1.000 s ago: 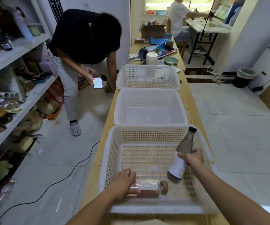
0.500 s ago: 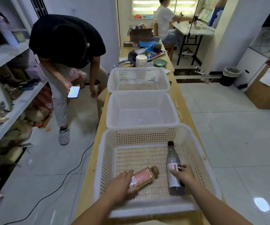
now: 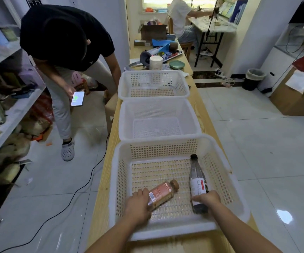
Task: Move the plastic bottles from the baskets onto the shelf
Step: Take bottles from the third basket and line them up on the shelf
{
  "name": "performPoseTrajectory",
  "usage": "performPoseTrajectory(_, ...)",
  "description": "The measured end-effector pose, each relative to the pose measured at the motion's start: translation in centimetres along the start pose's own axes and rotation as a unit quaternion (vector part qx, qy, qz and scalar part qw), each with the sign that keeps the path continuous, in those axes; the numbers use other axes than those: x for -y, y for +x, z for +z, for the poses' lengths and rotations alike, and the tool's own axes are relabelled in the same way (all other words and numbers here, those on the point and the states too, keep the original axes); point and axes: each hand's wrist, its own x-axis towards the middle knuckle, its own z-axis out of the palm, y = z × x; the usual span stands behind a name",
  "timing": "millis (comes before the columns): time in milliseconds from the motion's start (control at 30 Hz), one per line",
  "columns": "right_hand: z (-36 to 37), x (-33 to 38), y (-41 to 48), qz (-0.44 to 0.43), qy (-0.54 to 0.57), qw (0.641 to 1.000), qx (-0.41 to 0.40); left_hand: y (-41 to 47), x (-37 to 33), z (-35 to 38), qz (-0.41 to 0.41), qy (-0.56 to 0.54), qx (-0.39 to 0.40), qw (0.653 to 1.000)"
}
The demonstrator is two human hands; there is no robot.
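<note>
**A:** What has changed from a second earlier?

**B:** The dark bottle (image 3: 197, 181), then raised and tilted, now lies flat on the basket floor. The orange bottle (image 3: 163, 193), then crosswise, has swung to a diagonal.

**A:** And the fingers?

**B:** Both sets are grasping. The fingers (image 3: 144, 191) of the left hand (image 3: 138, 203) curl over the base end of the orange bottle. The fingers (image 3: 196, 198) of the right hand (image 3: 207, 199) wrap the lower body of the dark bottle, just above its base.

**A:** How do the long axes run from there?

**B:** The orange bottle points away and to the right, cap farthest from the left hand. The dark bottle runs almost straight away from the person, cap at the far end, near the right wall of the nearest basket (image 3: 122, 179). The two bottles lie apart, and each base is toward its own hand.

**A:** Where is the goal?

**B:** The shelf (image 3: 10, 121) stands to the left, across a strip of floor from the desk (image 3: 102, 207) that carries the basket. The left hand and its bottle are on the nearer side. By judgement, each bottle must rise clear of the rim before travelling left, and the dark one has the whole basket to cross.
</note>
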Motion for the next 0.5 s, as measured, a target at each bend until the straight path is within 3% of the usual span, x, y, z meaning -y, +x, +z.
performPoseTrajectory(167,-0.7,0.1,-1.8,0.048,0.135,0.987,0.076,-0.3,0.2,-0.2,-0.044,-0.114,0.009,0.992)
performPoseTrajectory(300,-0.7,-0.1,-3.6,0.054,0.198,0.969,0.135,-1.0,0.4,-0.5,-0.093,-0.267,0.055,0.958)
performPoseTrajectory(433,0.6,-0.5,-5.6,0.016,0.281,0.951,0.130,-0.8,0.6,-1.3,-0.097,-0.402,0.103,0.905)
performPoseTrajectory(500,1.3,-1.0,-6.3,-0.007,0.329,0.936,0.127,-0.7,0.5,-2.1,-0.079,-0.422,0.106,0.897)
